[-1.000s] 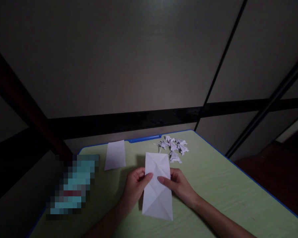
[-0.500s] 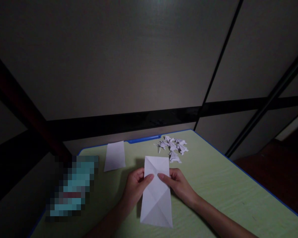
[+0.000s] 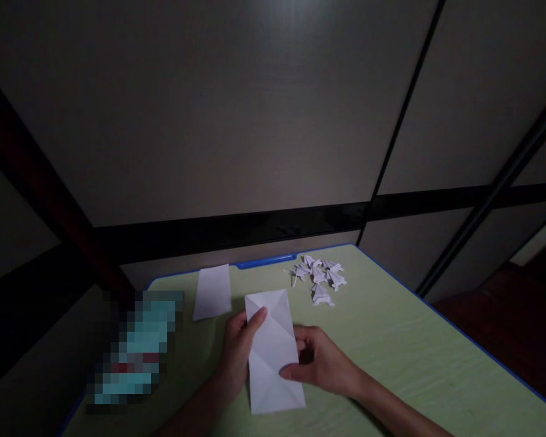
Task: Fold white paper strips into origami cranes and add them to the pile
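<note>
A white rectangular sheet of paper (image 3: 273,346) with diagonal crease lines is held above the table between both hands. My left hand (image 3: 241,346) grips its left edge near the top, thumb on the front face and fingers behind. Lower down on the right edge, my right hand (image 3: 323,361) has its thumb on the front, with its other fingers partly hidden behind the paper. Beyond the sheet, to the right, lie several small folded paper figures (image 3: 321,294), shaped like frogs.
A stack of blank white paper (image 3: 213,291) lies at the back left of the pale green table (image 3: 391,352). A blurred-out teal object (image 3: 141,340) rests at the left edge. Blue trim (image 3: 267,261) runs along the back, before a panelled cabinet (image 3: 236,121).
The sheet has shifted left and tilted slightly. My left thumb has moved up the paper, while my right hand has slid down towards the lower right part.
</note>
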Demonstrator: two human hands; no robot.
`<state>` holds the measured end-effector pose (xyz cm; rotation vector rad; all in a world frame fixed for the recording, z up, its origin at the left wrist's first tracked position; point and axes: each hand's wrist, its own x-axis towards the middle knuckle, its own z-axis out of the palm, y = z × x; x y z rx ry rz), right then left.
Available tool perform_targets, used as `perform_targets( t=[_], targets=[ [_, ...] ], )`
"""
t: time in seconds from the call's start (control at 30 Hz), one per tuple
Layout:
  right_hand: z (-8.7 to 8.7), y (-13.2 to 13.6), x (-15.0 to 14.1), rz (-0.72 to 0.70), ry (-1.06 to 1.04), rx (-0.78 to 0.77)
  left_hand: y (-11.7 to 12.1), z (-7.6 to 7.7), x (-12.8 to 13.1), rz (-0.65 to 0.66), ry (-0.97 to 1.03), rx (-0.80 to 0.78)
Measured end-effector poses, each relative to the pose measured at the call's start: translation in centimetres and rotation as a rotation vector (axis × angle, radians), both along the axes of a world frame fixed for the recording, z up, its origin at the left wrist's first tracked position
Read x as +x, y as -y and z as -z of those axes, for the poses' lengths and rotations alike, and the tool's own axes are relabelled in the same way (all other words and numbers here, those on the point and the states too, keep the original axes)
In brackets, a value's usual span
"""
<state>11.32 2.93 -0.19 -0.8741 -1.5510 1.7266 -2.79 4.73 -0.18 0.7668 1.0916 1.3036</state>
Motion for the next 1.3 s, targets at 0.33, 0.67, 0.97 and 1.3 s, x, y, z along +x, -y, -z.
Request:
perform_targets(
  t=[0.33, 0.67, 0.97, 1.3],
  targets=[
    [0.4, -0.7, 0.1, 0.258, -0.014, 0.042, 0.1, -0.3, 0.2, 0.012, 0.035, 0.041],
    [0.1, -1.2, 0.3, 0.428, -0.172, -0.076, 0.1, 0.3, 0.6, 0.187, -0.11, 0.067],
    [0.6, -1.4, 0.5, 0.457, -0.19, -0.089, 0.0, 0.0, 0.5, 0.149, -0.056, 0.137],
    [0.5, -1.3, 0.5, 0.416, -0.19, -0.089, 0.1, 0.1, 0.5, 0.179, -0.057, 0.135]
  ],
)
